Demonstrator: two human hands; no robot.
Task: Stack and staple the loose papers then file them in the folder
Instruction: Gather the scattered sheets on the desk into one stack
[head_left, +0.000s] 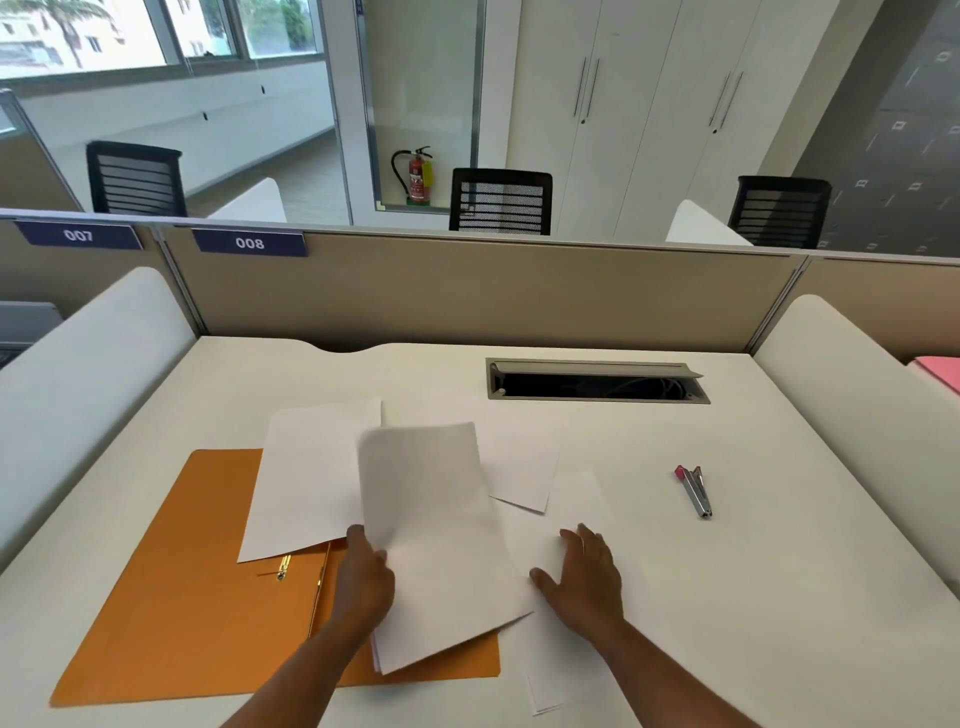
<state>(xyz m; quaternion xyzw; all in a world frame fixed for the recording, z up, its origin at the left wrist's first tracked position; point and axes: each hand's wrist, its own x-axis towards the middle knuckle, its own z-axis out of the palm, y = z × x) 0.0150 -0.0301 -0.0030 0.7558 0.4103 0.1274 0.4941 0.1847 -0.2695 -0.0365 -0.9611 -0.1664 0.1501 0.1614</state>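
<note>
An orange folder (171, 587) lies open at the left of the white desk, its gold fastener (283, 567) showing. One white sheet (311, 478) rests across the folder's top edge. My left hand (363, 577) grips a thin stack of white papers (436, 540) by its left edge, lifted and blurred. My right hand (584, 571) lies flat with fingers spread on another white sheet (566, 654) on the desk. A further sheet (524, 473) lies behind the stack. A silver stapler with a pink end (695, 491) sits apart at the right.
A cable hatch (597, 382) is open at the back of the desk (779, 597). Beige partition panels close off the far side, white dividers stand at both sides. A pink folder (943, 369) shows at the far right edge.
</note>
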